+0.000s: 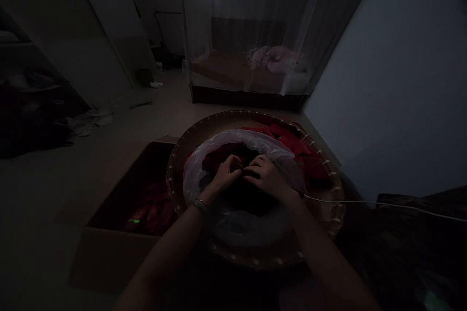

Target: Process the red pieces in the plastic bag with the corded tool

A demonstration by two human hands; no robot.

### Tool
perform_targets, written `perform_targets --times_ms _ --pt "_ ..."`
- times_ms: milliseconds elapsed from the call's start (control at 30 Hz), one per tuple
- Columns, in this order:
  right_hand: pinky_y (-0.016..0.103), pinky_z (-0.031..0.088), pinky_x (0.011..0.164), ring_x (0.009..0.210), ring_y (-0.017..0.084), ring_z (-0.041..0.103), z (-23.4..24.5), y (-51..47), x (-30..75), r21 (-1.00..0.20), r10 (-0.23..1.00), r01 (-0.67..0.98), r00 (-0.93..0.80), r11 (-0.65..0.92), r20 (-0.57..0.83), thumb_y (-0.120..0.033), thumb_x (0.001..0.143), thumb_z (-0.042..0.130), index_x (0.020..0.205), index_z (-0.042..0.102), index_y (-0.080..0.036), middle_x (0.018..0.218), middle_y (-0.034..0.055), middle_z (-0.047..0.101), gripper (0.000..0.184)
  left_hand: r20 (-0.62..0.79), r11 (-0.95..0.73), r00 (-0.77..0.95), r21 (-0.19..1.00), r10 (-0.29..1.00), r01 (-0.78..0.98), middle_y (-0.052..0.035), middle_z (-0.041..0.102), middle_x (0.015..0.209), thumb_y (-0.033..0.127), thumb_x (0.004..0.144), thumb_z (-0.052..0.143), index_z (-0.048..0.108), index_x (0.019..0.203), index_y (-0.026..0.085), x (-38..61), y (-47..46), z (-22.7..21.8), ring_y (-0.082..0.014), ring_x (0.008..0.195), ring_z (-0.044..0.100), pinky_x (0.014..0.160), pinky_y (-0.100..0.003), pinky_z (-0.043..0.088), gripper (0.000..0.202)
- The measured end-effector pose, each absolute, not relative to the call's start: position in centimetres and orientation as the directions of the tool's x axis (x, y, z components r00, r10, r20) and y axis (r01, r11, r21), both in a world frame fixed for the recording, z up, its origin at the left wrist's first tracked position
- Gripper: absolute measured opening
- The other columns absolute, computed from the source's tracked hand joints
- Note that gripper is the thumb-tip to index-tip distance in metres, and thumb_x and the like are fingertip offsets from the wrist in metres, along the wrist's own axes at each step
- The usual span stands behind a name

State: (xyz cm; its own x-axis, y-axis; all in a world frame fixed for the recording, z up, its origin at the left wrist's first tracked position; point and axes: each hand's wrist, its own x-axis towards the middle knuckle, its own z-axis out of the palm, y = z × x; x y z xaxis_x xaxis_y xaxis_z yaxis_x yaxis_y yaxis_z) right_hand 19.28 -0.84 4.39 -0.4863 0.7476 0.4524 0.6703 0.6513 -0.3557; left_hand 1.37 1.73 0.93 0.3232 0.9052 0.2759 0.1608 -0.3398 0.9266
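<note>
Whitish see-through plastic bag [193, 177] sits mouth-open inside a big round tan woven tray [215, 122], pretty dark in there tbh. Left hand [229, 171] and right hand [265, 173] are close together over the bag's opening, fingers curled, but can't tell if they're gripping anything. Flat red pieces [292, 142] lie at the tray's far right, and an open brown cardboard box [113, 255] stands just left.

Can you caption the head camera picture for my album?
Left hand and right hand, close together over an open plastic bag in a round basket.
</note>
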Motion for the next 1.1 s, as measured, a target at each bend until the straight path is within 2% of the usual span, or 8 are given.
perform_targets --times_ms 100,200,367,533,700,900,1100 --pt "0.039 0.045 0.082 0.095 0.025 0.047 3.9 -0.8 19.0 -0.301 0.782 0.742 -0.462 0.599 0.418 -0.021 0.079 0.065 0.099 0.067 -0.018 0.094 0.0095 0.059 0.021 0.278 -0.354 0.329 0.913 0.902 0.201 -0.0016 0.059 0.091 0.020 0.071 0.054 0.051 0.092 0.018 1.4 1.7 0.9 -0.0160 0.085 0.055 0.078 -0.027 0.043 0.021" --pt "0.041 0.044 0.083 0.096 0.025 0.047 3.5 -0.7 18.9 -0.269 0.798 0.775 -0.449 0.572 0.403 -0.018 0.080 0.062 0.088 0.069 -0.018 0.093 0.0098 0.059 0.010 0.282 -0.368 0.339 0.903 0.898 0.221 -0.0018 0.059 0.089 0.018 0.069 0.054 0.051 0.091 0.018 1.5 1.6 1.0 -0.0160 0.085 0.055 0.078 -0.027 0.044 0.022" --pt "0.043 0.041 0.088 0.104 0.026 0.045 3.6 -0.7 18.9 -0.241 0.768 0.752 -0.498 0.614 0.403 -0.013 0.079 0.060 0.080 0.067 -0.019 0.098 0.0076 0.061 0.009 0.325 -0.414 0.338 0.879 0.883 0.236 -0.0017 0.060 0.087 0.017 0.069 0.055 0.051 0.092 0.017 1.8 1.5 1.0 -0.0148 0.081 0.056 0.076 -0.026 0.045 0.023" --pt "0.039 0.041 0.084 0.097 0.024 0.050 3.5 -0.5 19.0 -0.294 0.813 0.776 -0.439 0.558 0.382 -0.009 0.076 0.059 0.084 0.060 -0.016 0.090 0.0083 0.060 0.011 0.379 -0.483 0.380 0.846 0.844 0.227 -0.0021 0.062 0.088 0.014 0.070 0.055 0.053 0.093 0.017 1.8 1.3 1.3 -0.0144 0.081 0.058 0.076 -0.025 0.046 0.023" --pt "0.039 0.040 0.087 0.096 0.023 0.053 2.6 -0.2 19.1 -0.393 0.835 0.752 -0.378 0.529 0.401 -0.013 0.076 0.061 0.089 0.061 -0.017 0.093 0.0079 0.062 0.014 0.384 -0.499 0.388 0.828 0.838 0.257 -0.0028 0.064 0.091 0.012 0.070 0.055 0.055 0.097 0.017 1.7 1.1 1.6 -0.0153 0.084 0.060 0.077 -0.025 0.047 0.027" --pt "0.039 0.042 0.087 0.100 0.024 0.053 2.1 0.0 19.3 -0.378 0.813 0.733 -0.418 0.566 0.405 -0.007 0.075 0.061 0.081 0.064 -0.016 0.091 0.0089 0.064 0.011 0.464 -0.549 0.320 0.791 0.826 0.270 -0.0043 0.066 0.084 0.015 0.076 0.055 0.064 0.086 0.016 1.6 1.2 1.7 -0.0152 0.079 0.060 0.075 -0.026 0.047 0.013" --pt "0.031 0.046 0.073 0.079 0.019 0.056 2.4 -0.3 19.0 -0.422 0.821 0.717 -0.387 0.554 0.420 -0.002 0.074 0.056 0.079 0.058 -0.016 0.081 0.0049 0.061 0.015 0.609 -0.655 0.246 0.725 0.754 0.213 -0.0048 0.065 0.081 0.018 0.081 0.058 0.068 0.085 0.017 1.6 1.6 1.1 -0.0133 0.074 0.060 0.067 -0.024 0.046 0.011"
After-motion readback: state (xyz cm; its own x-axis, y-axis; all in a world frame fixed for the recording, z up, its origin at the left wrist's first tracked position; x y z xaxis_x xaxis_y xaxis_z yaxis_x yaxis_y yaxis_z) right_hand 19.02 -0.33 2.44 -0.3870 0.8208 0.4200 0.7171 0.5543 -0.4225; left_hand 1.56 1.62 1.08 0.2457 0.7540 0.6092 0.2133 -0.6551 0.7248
